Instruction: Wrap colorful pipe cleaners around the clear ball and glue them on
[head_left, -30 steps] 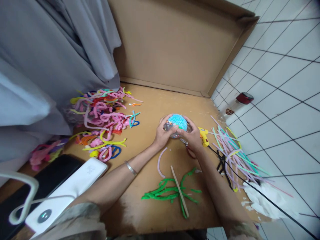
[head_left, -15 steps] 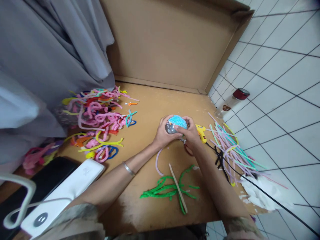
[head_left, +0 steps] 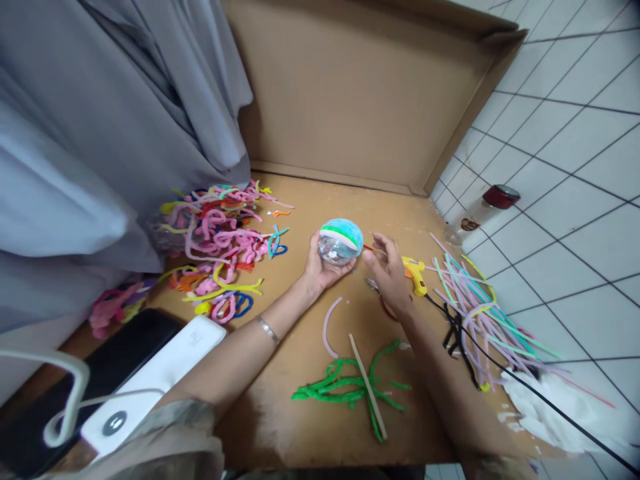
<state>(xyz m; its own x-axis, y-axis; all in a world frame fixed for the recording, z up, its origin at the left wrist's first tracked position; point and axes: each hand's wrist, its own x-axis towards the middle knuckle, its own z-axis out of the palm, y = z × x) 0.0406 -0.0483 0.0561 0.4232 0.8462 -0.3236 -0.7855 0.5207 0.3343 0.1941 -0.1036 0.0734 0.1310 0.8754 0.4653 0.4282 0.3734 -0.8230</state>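
Note:
My left hand (head_left: 325, 270) cups a clear ball (head_left: 337, 252) from below and the left side. Bands of light blue, green and white cover the ball's upper part, and its lower part is see-through. Just right of the ball, my right hand (head_left: 389, 270) is raised with thumb and fingers apart, not touching it. A small red sliver (head_left: 368, 248) shows by the right fingertips; I cannot tell whether it is touched. Partly hidden under the right hand lie scissors (head_left: 386, 309) with dark red handles. A yellow glue gun (head_left: 416, 277) lies right of that hand.
Green pipe cleaners (head_left: 330, 385), a pale stick (head_left: 367, 387) and a lilac strip (head_left: 327, 327) lie in front. Colourful pipe cleaners (head_left: 225, 233) heap at left; more (head_left: 475, 307) spread at right beside a bottle (head_left: 483, 213). A white power bank (head_left: 160, 380) and black cable (head_left: 530, 387) lie nearby.
My right hand has let go of the ball and moved off to its right. The ball has turned in my left hand, bringing the green and white bands into sight. The view has shifted slightly.

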